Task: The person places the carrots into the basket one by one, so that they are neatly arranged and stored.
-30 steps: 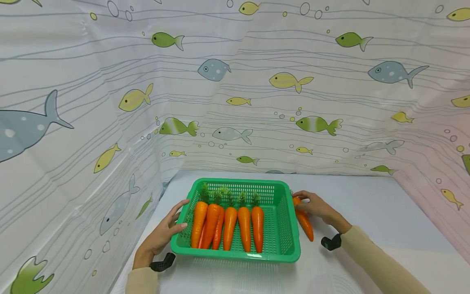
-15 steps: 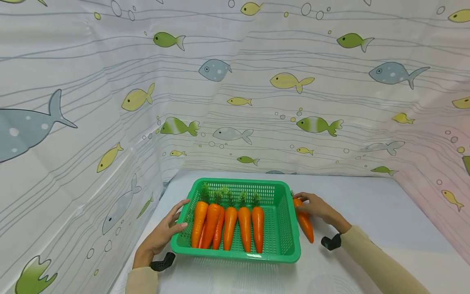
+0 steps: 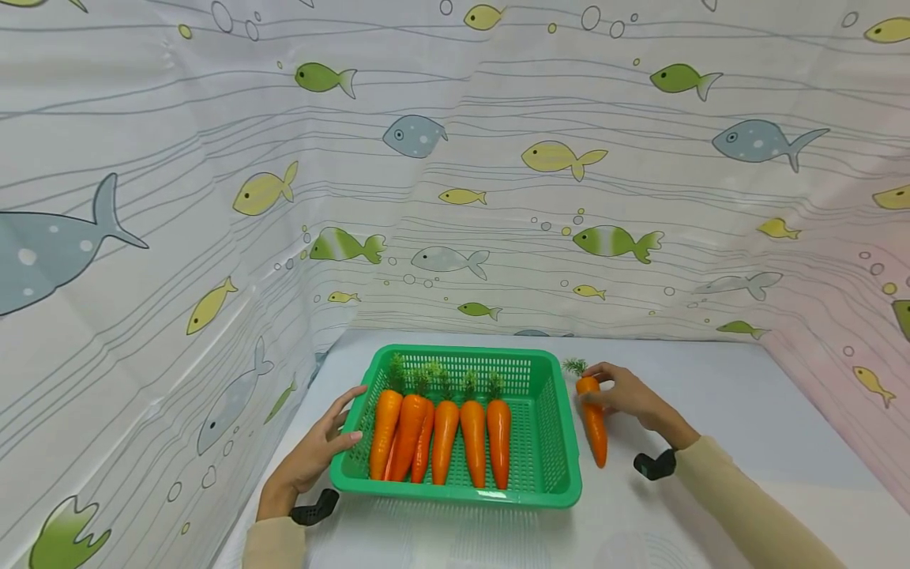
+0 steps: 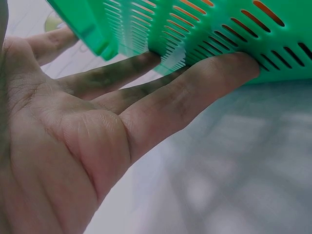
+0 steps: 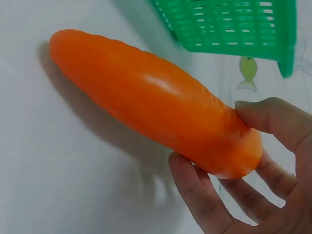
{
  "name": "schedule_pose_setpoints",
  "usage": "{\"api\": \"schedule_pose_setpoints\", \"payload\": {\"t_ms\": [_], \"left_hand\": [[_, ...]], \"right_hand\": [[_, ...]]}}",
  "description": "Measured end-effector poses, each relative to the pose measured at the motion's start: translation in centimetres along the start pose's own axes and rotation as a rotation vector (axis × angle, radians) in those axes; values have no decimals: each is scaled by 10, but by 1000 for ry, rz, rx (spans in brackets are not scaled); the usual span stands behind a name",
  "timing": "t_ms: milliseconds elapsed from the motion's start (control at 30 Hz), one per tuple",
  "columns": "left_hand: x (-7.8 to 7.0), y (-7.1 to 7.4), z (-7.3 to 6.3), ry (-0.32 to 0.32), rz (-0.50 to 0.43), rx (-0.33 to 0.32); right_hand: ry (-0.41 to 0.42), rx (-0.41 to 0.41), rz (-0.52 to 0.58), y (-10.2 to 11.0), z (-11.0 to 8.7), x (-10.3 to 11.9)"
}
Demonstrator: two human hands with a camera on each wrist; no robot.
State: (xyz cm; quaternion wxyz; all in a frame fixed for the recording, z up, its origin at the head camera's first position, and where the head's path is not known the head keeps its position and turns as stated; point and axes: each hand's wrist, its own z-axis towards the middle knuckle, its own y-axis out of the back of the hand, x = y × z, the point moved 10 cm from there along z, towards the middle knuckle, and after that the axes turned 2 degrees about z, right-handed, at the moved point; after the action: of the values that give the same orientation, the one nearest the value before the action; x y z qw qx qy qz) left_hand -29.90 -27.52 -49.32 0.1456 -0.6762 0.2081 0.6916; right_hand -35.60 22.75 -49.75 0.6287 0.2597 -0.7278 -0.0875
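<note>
A green plastic basket (image 3: 455, 494) with slotted walls stands on the white table. Several orange carrots (image 3: 445, 442) with leafy green tops lie side by side in its left and middle part. My left hand (image 3: 313, 450) is at the basket's left side, and its extended fingers (image 4: 209, 83) touch the slotted wall from outside. To the right of the basket, my right hand (image 3: 626, 395) holds another carrot (image 3: 594, 431) near its thick upper end, between thumb and fingers. This carrot's narrow tip points towards me, and its leafy top (image 3: 574, 366) shows beyond the hand.
The right part of the basket floor (image 3: 524, 442) shows bare green mesh. White sheeting (image 3: 498, 221) printed with fish rises behind the table and along both sides. A black wrist device (image 3: 315, 508) sits on the left wrist, another one (image 3: 655, 465) on the right.
My right hand has shifted slightly right, taking the carrot a little away from the basket wall. The carrot now stands straighter, with its leafy top in sight. The left hand stays put.
</note>
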Motion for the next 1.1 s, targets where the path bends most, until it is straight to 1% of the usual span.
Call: {"api": "schedule_pose_setpoints", "payload": {"t_ms": [100, 267, 533, 833, 1100], "left_hand": [[0, 1, 0, 1, -1, -4], [0, 1, -1, 5, 7, -13], [-1, 1, -2, 4, 26, -21], [-2, 1, -1, 5, 24, -19], [-2, 0, -1, 12, 18, -23]], "right_hand": [[5, -7, 49, 8, -1, 3], [2, -32, 85, 22, -3, 9], [29, -54, 149, 36, -9, 25], [65, -67, 189, 41, -14, 44], [84, -64, 209, 38, -19, 64]]}}
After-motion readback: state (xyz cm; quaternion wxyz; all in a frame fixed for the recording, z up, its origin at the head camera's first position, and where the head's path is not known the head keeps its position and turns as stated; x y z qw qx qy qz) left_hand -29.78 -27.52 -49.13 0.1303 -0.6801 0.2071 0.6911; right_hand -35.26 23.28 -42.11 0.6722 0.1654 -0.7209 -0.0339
